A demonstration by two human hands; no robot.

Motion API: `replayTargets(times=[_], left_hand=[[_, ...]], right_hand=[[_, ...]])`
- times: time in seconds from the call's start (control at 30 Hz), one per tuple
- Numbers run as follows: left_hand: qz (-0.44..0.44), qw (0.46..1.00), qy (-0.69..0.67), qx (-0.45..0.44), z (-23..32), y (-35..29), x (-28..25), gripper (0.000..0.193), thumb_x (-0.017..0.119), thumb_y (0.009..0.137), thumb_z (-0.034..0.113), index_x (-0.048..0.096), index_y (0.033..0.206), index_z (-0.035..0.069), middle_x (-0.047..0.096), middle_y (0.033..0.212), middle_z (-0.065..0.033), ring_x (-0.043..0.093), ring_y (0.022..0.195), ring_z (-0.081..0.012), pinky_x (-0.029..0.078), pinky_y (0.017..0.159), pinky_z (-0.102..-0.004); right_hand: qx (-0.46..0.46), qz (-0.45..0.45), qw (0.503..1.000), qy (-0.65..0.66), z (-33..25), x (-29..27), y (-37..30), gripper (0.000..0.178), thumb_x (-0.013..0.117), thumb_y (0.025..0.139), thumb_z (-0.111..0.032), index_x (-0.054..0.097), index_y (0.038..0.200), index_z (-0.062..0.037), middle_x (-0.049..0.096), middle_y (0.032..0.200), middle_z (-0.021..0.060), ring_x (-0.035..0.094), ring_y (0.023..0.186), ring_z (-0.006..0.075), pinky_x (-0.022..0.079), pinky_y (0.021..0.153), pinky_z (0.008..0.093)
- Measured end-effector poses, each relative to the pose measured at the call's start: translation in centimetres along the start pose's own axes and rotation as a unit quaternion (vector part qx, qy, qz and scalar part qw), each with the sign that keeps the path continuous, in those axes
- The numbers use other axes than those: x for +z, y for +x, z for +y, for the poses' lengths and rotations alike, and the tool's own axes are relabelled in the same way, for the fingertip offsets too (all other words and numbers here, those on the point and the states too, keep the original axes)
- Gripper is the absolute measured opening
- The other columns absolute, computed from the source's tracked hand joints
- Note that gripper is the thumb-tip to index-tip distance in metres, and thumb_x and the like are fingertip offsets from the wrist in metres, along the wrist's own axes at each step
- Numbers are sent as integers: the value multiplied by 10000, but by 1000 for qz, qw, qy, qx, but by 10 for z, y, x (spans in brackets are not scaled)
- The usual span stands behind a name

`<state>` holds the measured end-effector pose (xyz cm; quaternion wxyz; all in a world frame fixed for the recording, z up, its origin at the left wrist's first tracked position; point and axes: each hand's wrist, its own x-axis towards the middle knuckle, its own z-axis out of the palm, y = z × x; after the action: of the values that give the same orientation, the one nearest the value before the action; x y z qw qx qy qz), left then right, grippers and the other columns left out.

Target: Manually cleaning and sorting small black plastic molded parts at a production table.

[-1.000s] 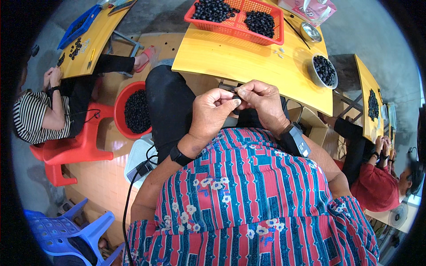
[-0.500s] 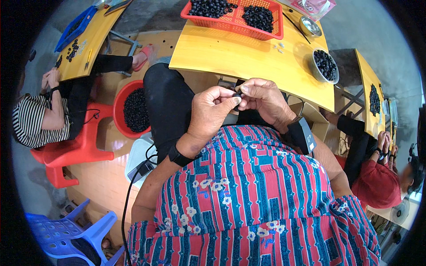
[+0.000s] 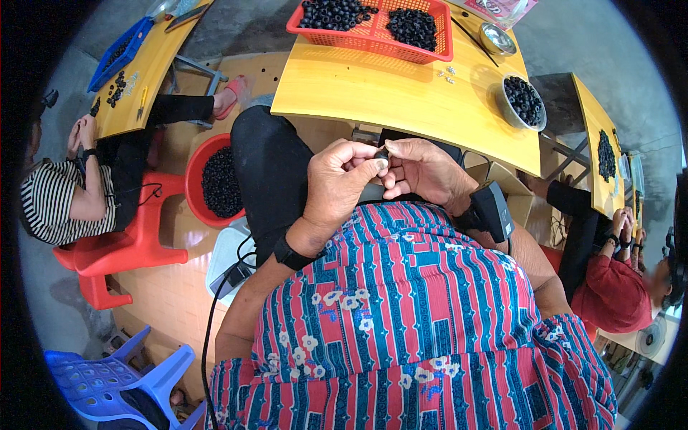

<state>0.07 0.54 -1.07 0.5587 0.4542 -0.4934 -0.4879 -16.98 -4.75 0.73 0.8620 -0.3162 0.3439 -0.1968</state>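
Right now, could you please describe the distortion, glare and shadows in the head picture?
In the head view, the nearest table bows from fisheye distortion, the floor shows pale glare, a soft shadow falls beside the bowl, and the held dark piece lacks clear detail.

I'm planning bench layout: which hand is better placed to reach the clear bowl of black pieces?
Probably the right hand: it is nearer the clear bowl, which stands off to that side. The left hand is farther away, pinching a small dark piece.

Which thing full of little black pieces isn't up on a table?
The round red tub, low beside the person's left leg. The red basket, round bowl and blue basket all sit on tables.
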Motion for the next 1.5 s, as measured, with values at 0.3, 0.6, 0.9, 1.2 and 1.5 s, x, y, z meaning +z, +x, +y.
replayTargets(times=[0.3, 0.6, 0.9, 1.2, 1.5], left_hand=[[19, 988, 126, 83, -1, 2, -2, 140, 713, 705, -8, 673, 835, 23, 499, 677, -6, 478, 579, -67, 408, 510, -215], [24, 983, 158, 90, -7, 4, -3, 149, 710, 705, -12, 674, 840, 40, 489, 678, -6, 483, 586, -69, 427, 527, -206], [-138, 981, -24, -136, -2, 5, 4, 428, 520, 924, 319, 487, 1202, -5, 534, 843, -1, 453, 641, -31, 374, 521, -171], [-144, 984, 8, -101, -1, 0, 8, 329, 422, 963, 234, 444, 1193, 0, 525, 885, -19, 408, 559, -21, 339, 457, -168], [-96, 990, 75, -65, -1, -1, 14, 295, 419, 963, 240, 488, 1096, -14, 543, 770, -28, 454, 564, -45, 388, 474, -190]], right_hand=[[-39, -54, 997, -25, 2, 4, 0, 335, 506, 919, -347, 573, 929, -19, 555, 783, 24, 523, 637, 93, 533, 645, 282], [-77, -55, 992, -78, 9, 3, 3, 283, 467, 937, -325, 517, 881, -52, 456, 750, -14, 440, 633, 75, 477, 599, 247], [-151, -48, 955, -251, 8, 6, -4, 353, 393, 963, -346, 522, 1032, -25, 542, 828, 31, 514, 694, 101, 474, 597, 251], [-182, -24, 929, -321, 13, 2, -4, 310, 415, 968, -328, 492, 1057, -41, 522, 832, 27, 519, 704, 96, 468, 628, 233], [-196, -29, 955, -222, 27, 1, 2, 312, 374, 980, -316, 484, 1016, -27, 547, 808, 61, 570, 678, 118, 495, 575, 250]])
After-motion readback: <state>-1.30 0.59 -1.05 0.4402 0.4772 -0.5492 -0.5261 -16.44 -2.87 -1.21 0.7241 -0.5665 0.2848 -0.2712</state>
